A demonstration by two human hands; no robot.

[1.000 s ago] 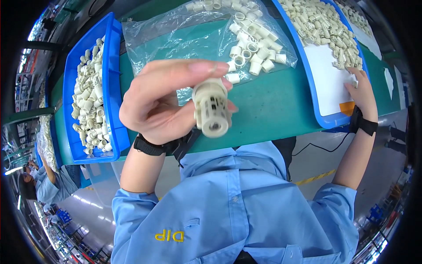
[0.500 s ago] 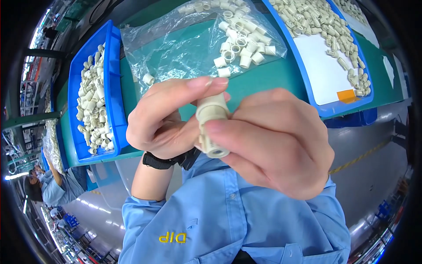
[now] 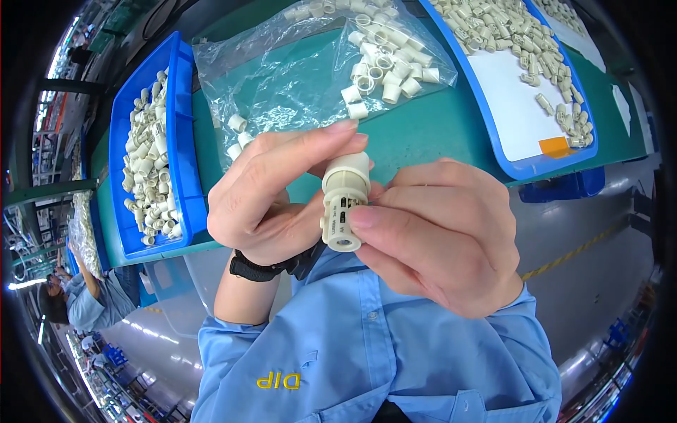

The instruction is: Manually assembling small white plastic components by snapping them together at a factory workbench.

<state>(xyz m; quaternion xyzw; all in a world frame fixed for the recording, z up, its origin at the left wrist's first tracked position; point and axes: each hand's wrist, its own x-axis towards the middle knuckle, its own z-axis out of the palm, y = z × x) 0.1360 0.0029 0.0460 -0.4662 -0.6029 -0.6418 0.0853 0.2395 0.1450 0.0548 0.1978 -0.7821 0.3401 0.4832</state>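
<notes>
- Work in hand: the left hand (image 3: 257, 187) is pinching a cream sleeve (image 3: 349, 166) between finger and thumb, while the right hand (image 3: 448, 229) is gripping the cylindrical body (image 3: 338, 220).
- Position: the sleeve is sitting at the body's far end — between the hands, near the bench's (image 3: 423, 134) front edge; whether it is seating fully cannot be told.
- Done, by judgement: joined-looking pieces (image 3: 146, 169) are filling the left blue bin (image 3: 185, 134).
- Left, by judgement: loose sleeves (image 3: 391, 92) are lying in or beside the clear bag (image 3: 282, 63), and cylindrical parts (image 3: 511, 32) are occupying the right blue bin (image 3: 518, 169).
- Count: two hands are holding one sleeve and one body; two bins are flanking one bag; one orange label (image 3: 555, 146) is showing; the heaps are lying too dense for counting.
</notes>
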